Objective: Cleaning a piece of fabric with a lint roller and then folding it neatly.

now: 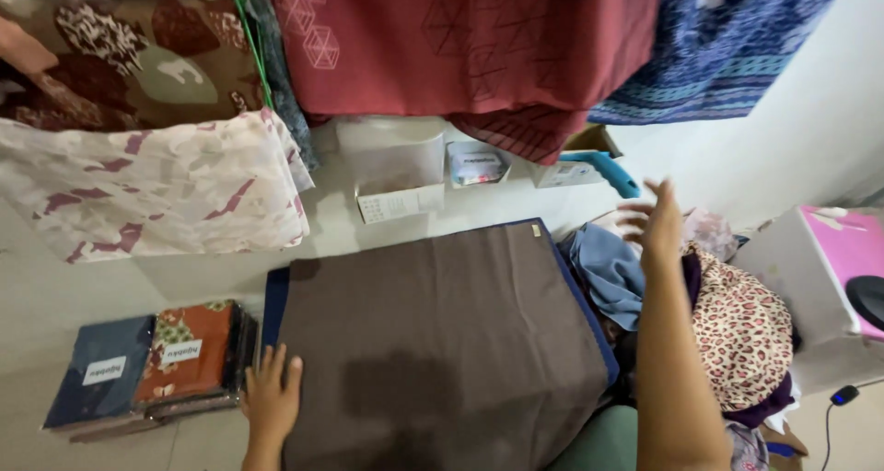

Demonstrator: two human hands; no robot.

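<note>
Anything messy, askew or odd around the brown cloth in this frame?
Mostly tidy. The brown cloth lies flat under the left hand, but a darker patch marks its near half, shadow or damp, unclear. Beside the right hand, clothes sit in a loose heap.

Pale floor (55, 296) (tiled, perhaps), white wall (792, 130)

Two flat wrapped packages (152, 365) — navy and orange, white-labelled — lie left; small boxes (401, 202) behind.

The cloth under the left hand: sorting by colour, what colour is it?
Plain brown cloth, left hand on its edge; head view.
</note>
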